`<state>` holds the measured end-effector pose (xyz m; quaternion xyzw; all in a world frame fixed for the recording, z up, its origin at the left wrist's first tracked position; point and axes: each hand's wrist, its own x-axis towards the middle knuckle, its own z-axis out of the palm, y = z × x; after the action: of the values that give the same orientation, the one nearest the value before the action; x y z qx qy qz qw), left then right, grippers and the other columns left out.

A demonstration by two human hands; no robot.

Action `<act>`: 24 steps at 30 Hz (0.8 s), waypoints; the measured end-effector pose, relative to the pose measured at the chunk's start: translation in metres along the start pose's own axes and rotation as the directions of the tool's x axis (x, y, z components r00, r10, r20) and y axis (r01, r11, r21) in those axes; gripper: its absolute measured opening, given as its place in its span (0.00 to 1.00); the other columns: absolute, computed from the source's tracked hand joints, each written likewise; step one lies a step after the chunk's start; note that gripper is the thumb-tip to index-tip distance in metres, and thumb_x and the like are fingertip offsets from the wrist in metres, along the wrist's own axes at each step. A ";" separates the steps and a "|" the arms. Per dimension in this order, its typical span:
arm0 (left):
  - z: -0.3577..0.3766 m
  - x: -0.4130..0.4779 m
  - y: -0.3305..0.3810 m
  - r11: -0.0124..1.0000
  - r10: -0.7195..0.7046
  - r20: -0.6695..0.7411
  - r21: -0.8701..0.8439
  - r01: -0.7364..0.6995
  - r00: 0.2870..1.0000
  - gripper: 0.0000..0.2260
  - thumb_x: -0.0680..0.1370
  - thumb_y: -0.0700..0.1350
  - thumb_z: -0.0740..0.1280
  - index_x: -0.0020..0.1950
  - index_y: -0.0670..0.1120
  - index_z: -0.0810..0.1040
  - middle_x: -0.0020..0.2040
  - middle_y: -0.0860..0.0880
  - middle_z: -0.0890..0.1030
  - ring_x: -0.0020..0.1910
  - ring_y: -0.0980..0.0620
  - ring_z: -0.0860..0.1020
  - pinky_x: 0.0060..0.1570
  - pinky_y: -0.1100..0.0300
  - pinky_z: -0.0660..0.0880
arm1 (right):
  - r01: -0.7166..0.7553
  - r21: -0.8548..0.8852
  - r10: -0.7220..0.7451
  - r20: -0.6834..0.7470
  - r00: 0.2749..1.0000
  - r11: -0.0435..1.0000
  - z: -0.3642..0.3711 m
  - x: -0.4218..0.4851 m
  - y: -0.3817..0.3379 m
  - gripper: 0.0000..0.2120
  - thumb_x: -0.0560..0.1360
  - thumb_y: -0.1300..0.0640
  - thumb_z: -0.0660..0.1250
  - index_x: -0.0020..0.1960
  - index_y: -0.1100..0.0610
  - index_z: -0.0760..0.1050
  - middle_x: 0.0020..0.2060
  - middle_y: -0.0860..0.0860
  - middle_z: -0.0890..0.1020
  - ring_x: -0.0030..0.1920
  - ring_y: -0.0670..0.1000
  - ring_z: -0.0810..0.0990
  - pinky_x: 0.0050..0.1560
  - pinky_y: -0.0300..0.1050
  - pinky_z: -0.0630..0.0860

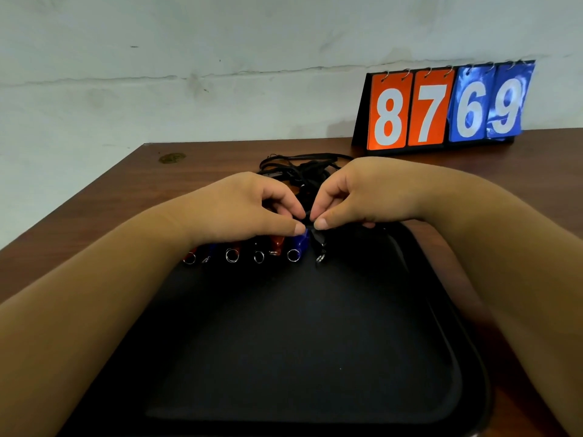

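Both hands met at the far edge of the black tray (315,342). Left hand (252,206) and right hand (356,197) were each curled, with thumb and forefinger pinched on the top end of a small black whistle (317,239). At least it looked like a whistle, too dark to be sure. The fingers (321,223) were nearly tip to tip with no gap worth mentioning. Couldn't tell if a cord was in the pinch too.

Key relation: the whistle hung down from the pinch toward the camera, long axis running near to far, split ring (320,257) at the low near end, just above the tray. Neither hand was nearer; right thumb sat slightly higher.

The whistle was at the right end of a row of others, just beside a blue whistle (299,242), then a red whistle (277,242). The lanyard pile (303,167) lay on the desk (94,209) right behind the hands, so my guess is the next reach goes straight back. Flip scoreboard (441,108) far right.
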<state>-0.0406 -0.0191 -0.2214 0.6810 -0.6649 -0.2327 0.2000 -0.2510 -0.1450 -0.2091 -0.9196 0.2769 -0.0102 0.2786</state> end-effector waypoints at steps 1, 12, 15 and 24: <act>0.000 0.000 0.001 1.000 0.001 0.003 0.010 -0.001 1.000 0.10 0.76 0.57 0.78 0.56 0.62 0.86 0.50 0.60 0.87 0.46 0.61 0.85 0.47 0.65 0.73 | -0.001 -0.002 0.001 0.000 1.000 1.000 0.000 0.000 0.000 0.05 0.80 0.47 0.75 0.55 0.42 0.86 0.44 0.39 0.87 0.37 0.35 0.82 0.35 0.32 0.78; 0.000 0.004 -0.004 0.997 -0.043 -0.110 -0.068 0.036 0.993 0.03 0.81 0.55 0.74 0.53 0.63 0.87 0.48 0.60 0.88 0.47 0.61 0.84 0.50 0.61 0.76 | 0.019 0.040 -0.016 -0.094 0.995 0.999 0.001 0.002 0.005 0.04 0.80 0.45 0.75 0.54 0.42 0.87 0.48 0.42 0.87 0.47 0.46 0.85 0.40 0.37 0.80; -0.001 0.006 -0.006 0.998 -0.049 -0.143 -0.056 0.042 0.988 0.05 0.82 0.54 0.72 0.52 0.64 0.88 0.49 0.63 0.87 0.51 0.59 0.85 0.56 0.58 0.78 | 0.007 0.026 -0.006 -0.058 0.998 1.000 0.001 0.002 0.006 0.05 0.79 0.43 0.75 0.53 0.42 0.87 0.48 0.42 0.87 0.50 0.47 0.85 0.42 0.39 0.82; 0.001 0.003 -0.004 0.998 -0.015 -0.048 -0.061 0.013 0.999 0.02 0.80 0.56 0.75 0.52 0.62 0.87 0.48 0.58 0.88 0.48 0.59 0.85 0.51 0.60 0.75 | 0.006 -0.022 -0.006 -0.038 0.999 1.000 0.001 0.003 0.006 0.06 0.79 0.43 0.75 0.55 0.41 0.86 0.48 0.40 0.87 0.47 0.44 0.84 0.36 0.33 0.79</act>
<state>-0.0376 -0.0221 -0.2249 0.6846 -0.6477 -0.2379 0.2350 -0.2512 -0.1497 -0.2135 -0.9230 0.2795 -0.0254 0.2632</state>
